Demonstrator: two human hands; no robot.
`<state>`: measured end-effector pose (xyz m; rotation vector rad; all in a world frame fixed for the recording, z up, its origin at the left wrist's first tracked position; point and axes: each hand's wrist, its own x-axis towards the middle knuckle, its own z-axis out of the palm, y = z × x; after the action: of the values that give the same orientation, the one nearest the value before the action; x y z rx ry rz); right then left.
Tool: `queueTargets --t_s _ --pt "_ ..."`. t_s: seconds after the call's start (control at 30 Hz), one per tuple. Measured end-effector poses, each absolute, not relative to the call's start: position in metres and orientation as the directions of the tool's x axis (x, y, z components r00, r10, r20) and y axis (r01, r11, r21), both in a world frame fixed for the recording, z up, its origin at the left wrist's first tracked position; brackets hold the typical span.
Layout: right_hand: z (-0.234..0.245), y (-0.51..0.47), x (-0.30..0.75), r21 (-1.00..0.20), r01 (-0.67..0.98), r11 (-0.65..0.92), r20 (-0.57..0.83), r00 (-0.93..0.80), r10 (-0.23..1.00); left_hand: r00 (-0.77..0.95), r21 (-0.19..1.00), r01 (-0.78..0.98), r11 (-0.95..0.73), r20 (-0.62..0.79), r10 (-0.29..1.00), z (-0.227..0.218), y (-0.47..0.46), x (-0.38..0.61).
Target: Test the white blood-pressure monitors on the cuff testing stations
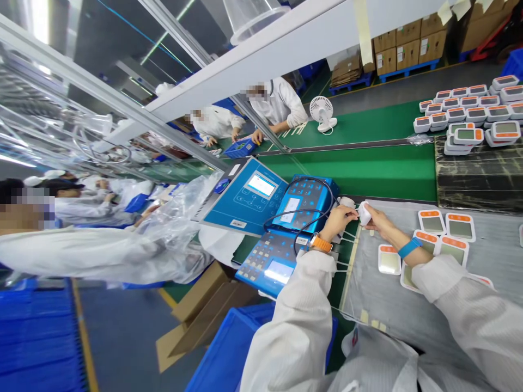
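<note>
My right hand (379, 222), with a blue band at its wrist, is closed on a small white rounded device (364, 213), held tilted above the front work surface. Close beside it, my left hand (340, 221) has thumb and fingers pinched together at the device's left edge. What lies in that pinch is too small to make out. Under my right forearm lie several white-and-orange devices with grey screens, one a small square unit (389, 259) and another a larger unit (460, 227). A white roll-like item (347, 202) sits just behind my left hand.
Blue test instruments (241, 196) with a looped black cable (300, 209) stand left of my hands. Stacked devices (463, 136) fill the back right. A small white fan (322, 113) stands on the green conveyor (368, 169). A co-worker's sleeve (102, 250) reaches in from the left.
</note>
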<state>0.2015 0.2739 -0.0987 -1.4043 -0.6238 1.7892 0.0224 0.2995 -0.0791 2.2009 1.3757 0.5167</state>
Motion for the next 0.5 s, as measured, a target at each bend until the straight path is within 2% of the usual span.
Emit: queueTargets --t_s 0.1,0.3,0.5 --pt "-0.097 0.272 0.199 -0.772 -0.286 -0.568 -0.565 -0.102 0.819 0.383 0.620 0.705 -0.344 0.075 0.921 -0.081 0.300 0.025" --pt "-0.098 0.272 0.198 -0.755 -0.303 -0.581 -0.574 -0.124 0.810 0.361 0.597 0.721 -0.351 0.109 0.926 -0.081 0.301 0.026" --pt "-0.102 0.272 0.189 -0.815 -0.234 -0.530 -0.529 -0.071 0.845 0.373 0.605 0.709 -0.363 0.116 0.921 -0.082 0.302 0.022"
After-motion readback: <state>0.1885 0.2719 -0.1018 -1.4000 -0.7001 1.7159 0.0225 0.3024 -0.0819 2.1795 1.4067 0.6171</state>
